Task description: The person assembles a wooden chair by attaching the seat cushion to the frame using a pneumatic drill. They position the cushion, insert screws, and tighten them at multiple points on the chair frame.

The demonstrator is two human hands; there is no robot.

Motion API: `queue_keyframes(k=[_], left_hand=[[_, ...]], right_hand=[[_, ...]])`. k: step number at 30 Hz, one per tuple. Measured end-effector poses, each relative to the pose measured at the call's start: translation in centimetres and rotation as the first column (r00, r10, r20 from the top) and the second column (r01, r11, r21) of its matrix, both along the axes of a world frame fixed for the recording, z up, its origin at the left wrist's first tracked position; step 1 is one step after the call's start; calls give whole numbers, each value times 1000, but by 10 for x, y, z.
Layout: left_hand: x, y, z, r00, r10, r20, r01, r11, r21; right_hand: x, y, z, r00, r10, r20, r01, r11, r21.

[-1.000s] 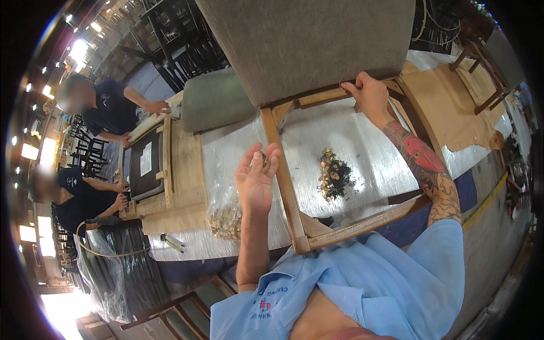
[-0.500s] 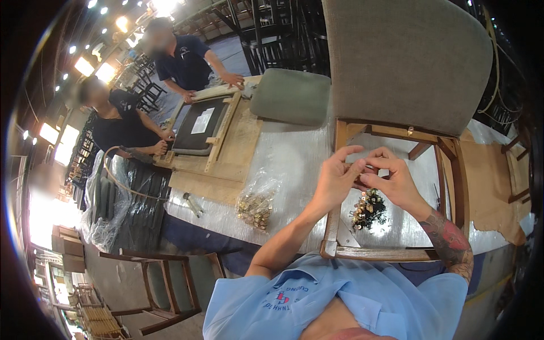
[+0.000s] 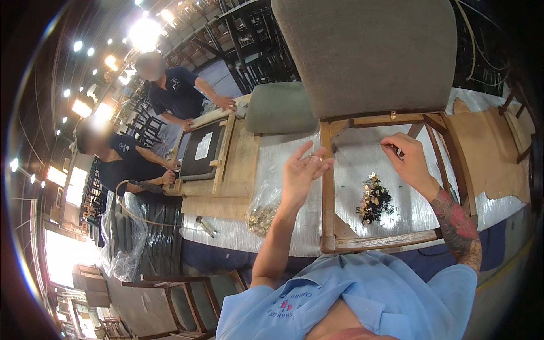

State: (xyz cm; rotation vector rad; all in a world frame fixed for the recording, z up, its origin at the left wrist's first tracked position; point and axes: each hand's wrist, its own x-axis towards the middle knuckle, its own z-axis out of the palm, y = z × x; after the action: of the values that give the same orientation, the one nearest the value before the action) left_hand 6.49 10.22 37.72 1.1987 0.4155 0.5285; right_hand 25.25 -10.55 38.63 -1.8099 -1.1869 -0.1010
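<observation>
My left hand (image 3: 306, 173) is raised over the left rail of a wooden chair frame (image 3: 327, 198). Its fingers are partly curled round a small shiny bit, too small to name. Above the frame's opening, my right hand (image 3: 407, 160) pinches thumb and fingertips together; what sits in the pinch is too tiny to make out. Inside the frame, on the wrapped tabletop, lies a pile of brass-coloured metal brackets and dark screws (image 3: 375, 201). The chair's grey upholstered back (image 3: 368, 56) stands up at the far side. One bracket (image 3: 394, 115) is on the frame's far rail.
A clear bag of metal pieces (image 3: 262, 220) lies left of the frame. A green seat cushion (image 3: 281, 109) sits beyond it. Two people work at a wooden jig (image 3: 224, 147) holding a dark pad. Brown cardboard (image 3: 487, 156) covers the right side; a chair (image 3: 187, 300) stands lower left.
My hands were together over the pile and have parted, the left one moving left past the frame rail, the right one to the right. The view has also shifted.
</observation>
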Motion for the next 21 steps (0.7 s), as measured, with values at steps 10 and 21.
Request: queue_keyframes(k=[10, 21], left_hand=[[48, 44, -12, 980, 100, -173, -38, 943, 330], [103, 63, -54, 942, 327, -72, -220, 765, 606]], right_hand=[[-8, -7, 17, 999, 30, 30, -33, 994, 105], [-11, -8, 19, 1000, 9, 17, -11, 993, 121]])
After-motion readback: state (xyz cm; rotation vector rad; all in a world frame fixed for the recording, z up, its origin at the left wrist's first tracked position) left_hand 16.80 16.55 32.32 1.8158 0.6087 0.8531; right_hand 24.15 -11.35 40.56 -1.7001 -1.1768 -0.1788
